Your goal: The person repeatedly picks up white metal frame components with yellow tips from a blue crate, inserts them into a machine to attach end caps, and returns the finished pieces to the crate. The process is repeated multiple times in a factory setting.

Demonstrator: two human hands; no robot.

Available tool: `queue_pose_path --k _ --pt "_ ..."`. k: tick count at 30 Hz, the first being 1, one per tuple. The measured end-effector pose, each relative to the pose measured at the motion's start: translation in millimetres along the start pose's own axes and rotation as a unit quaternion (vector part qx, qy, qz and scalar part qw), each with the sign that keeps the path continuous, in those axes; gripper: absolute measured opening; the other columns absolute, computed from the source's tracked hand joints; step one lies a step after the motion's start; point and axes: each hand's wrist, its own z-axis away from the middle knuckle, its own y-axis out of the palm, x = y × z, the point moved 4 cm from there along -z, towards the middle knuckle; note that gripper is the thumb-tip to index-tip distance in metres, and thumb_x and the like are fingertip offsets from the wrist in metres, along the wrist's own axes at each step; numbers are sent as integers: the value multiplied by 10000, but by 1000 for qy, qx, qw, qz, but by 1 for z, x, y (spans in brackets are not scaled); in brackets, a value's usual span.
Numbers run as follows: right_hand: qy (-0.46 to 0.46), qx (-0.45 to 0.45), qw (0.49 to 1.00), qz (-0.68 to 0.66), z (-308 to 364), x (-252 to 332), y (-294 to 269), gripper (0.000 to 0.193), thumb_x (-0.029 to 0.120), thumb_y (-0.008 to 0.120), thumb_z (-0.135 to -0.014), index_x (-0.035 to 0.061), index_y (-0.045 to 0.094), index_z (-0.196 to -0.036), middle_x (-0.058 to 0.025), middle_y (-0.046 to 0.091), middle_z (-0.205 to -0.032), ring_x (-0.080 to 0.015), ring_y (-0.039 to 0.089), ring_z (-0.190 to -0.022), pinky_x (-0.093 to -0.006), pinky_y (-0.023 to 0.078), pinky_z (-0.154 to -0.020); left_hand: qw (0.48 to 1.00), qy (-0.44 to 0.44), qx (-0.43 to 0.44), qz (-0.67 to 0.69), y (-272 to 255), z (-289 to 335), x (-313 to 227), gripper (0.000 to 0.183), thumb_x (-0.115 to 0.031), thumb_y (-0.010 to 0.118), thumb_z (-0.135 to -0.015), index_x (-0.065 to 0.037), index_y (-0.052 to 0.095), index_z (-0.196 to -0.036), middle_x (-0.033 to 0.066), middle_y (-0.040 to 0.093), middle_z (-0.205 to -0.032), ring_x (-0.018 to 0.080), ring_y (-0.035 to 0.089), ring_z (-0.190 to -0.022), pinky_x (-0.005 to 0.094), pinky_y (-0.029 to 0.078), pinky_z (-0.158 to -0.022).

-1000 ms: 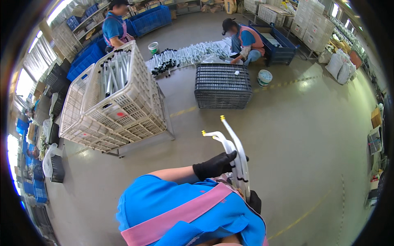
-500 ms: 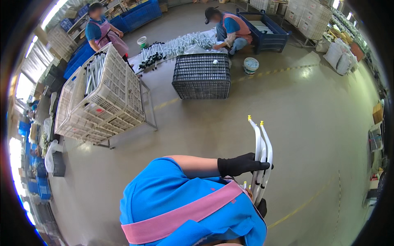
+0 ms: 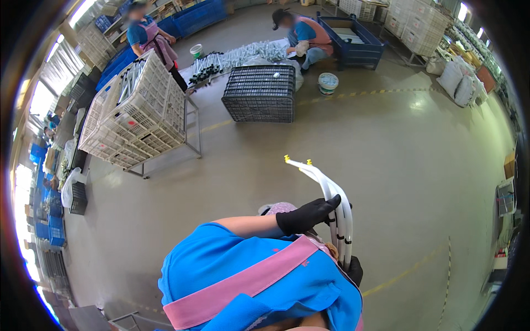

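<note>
Left hand [image 3: 308, 216] (black-gloved) closed round white tubes [image 3: 338, 218], long axis running forward from grip; right hand [image 3: 354, 270] grips their near end.

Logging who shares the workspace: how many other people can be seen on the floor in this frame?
2: one person standing behind the white crate cart at upper left, one person crouching beside the blue bin. Others may be hidden.

You stand on a smooth grey concrete floor [image 3: 386, 165] marked with a dashed yellow line [image 3: 353, 95]. Landmark: the black wire-mesh crate [image 3: 260, 92] sitting on that floor. Left of it, a white plastic lattice bin [image 3: 138, 118] on a metal frame stand. Behind it, a dark blue open pallet box [image 3: 353, 41]. Far left of it, bright daylight from windows [image 3: 33, 96].
</note>
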Motion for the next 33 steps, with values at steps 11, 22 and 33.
queue_pose_path --k 11,22,33 --pt "36 -86 994 50 -44 -67 -155 274 180 728 -734 -27 601 -859 -150 638 -713 -229 621 -625 -352 482 -590 998 13 46 -50 88 -148 29 562 -452 280 -1003 12 573 -1125 120 631 -1068 197 601 -966 346 469 -889" --pt "175 -296 928 -144 -44 -175 -396 308 168 738 -713 -16 555 -879 -77 576 -641 -138 565 -540 -292 457 -502 954 -62 294 -20 334 -405 61 579 -474 285 -994 -8 534 -1232 102 593 -1053 182 547 -897 333 437 -847" --pt "268 -496 811 -159 12 -375 -546 247 158 701 -716 39 514 -827 -46 508 -601 -139 511 -436 -290 424 -397 924 34 376 61 573 -590 113 474 -336 482 -943 23 449 -1252 87 589 -950 203 581 -905 376 460 -891"
